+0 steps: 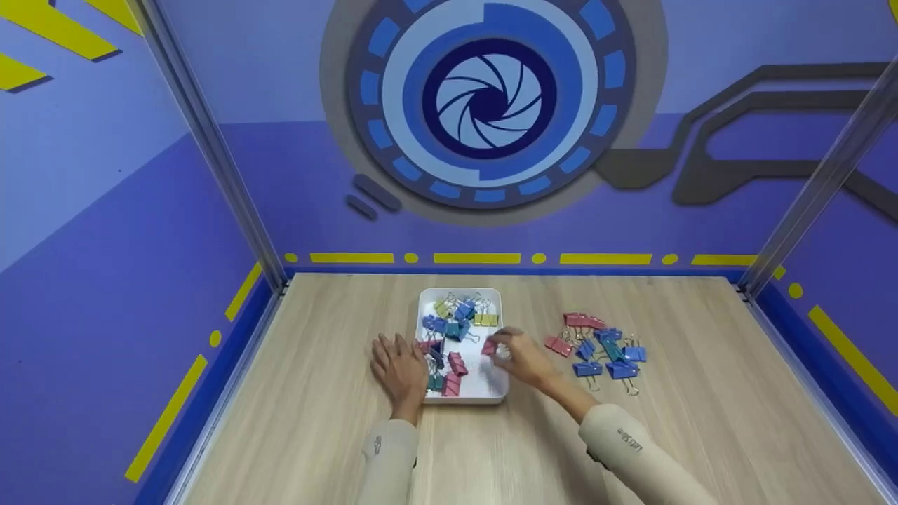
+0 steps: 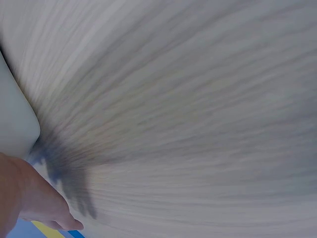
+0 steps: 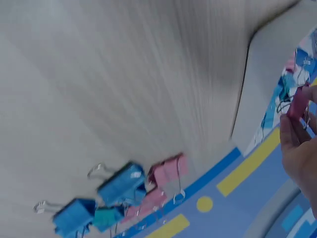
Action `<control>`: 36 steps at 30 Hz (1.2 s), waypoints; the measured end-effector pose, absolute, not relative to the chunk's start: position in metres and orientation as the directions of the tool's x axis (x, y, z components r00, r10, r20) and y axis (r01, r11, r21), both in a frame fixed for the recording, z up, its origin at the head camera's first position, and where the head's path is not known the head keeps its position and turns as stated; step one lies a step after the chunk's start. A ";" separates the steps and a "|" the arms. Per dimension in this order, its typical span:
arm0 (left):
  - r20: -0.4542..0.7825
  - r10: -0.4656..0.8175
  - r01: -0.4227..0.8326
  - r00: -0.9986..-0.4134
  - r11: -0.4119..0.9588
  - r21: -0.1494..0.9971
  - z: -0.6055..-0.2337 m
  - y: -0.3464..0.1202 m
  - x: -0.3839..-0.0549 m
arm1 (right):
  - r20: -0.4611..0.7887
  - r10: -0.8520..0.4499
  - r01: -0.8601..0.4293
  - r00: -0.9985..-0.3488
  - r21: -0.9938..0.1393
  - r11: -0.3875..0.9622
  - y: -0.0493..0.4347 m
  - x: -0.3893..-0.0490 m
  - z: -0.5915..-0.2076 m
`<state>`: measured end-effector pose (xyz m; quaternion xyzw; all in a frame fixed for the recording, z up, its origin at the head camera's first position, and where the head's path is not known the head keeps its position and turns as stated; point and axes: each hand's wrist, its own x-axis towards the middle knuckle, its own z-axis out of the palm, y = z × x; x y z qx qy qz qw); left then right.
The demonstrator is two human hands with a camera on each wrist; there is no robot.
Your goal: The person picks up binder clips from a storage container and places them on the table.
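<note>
A white tray (image 1: 471,400) on the wooden table holds several binder clips in pink, blue, green and yellow. Over its right edge my right hand (image 1: 525,359) pinches a pink binder clip (image 1: 489,346); the right wrist view shows that pink clip (image 3: 298,103) between thumb and fingers, its wire handles sticking out. My left hand (image 1: 401,368) lies at the tray's left side, fingers extended and pointing away from me. In the left wrist view the left hand (image 2: 42,198) is seen beside the tray wall (image 2: 17,114), holding nothing visible.
Right of the tray lies a loose pile of binder clips: pink ones (image 1: 559,345), blue ones (image 1: 588,369) and a green one (image 1: 612,350). Patterned panels (image 1: 295,189) and metal posts (image 1: 210,140) enclose the table (image 1: 337,330) at the back and sides.
</note>
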<state>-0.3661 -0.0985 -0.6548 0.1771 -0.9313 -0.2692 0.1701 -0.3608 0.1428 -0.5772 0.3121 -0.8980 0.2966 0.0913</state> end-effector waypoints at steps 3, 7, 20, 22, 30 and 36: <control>0.217 -0.426 -0.248 -0.878 0.795 0.554 -0.655 -0.099 -0.365 | 0.356 -0.403 -0.537 -0.843 -0.507 0.675 0.163 -0.367 -0.566; 0.223 -0.419 -0.241 -0.880 0.800 0.550 -0.655 -0.100 -0.366 | 0.389 -0.263 -0.444 -0.883 -0.508 0.738 0.202 -0.375 -0.557; 0.208 -0.425 -0.246 -0.881 0.786 0.567 -0.650 -0.102 -0.365 | 0.308 0.174 -0.002 -0.935 -0.497 0.868 0.341 -0.354 -0.573; 0.205 -0.429 -0.249 -0.880 0.783 0.570 -0.649 -0.102 -0.364 | 0.248 0.219 0.075 -0.944 -0.485 0.872 0.353 -0.346 -0.579; 0.204 -0.430 -0.243 -0.880 0.775 0.584 -0.651 -0.102 -0.365 | -0.001 0.254 0.231 -0.967 -0.416 0.879 0.373 -0.334 -0.593; 0.227 -0.431 -0.228 -0.873 0.775 0.590 -0.651 -0.101 -0.365 | -0.023 0.213 0.202 -0.977 -0.423 0.883 0.367 -0.339 -0.596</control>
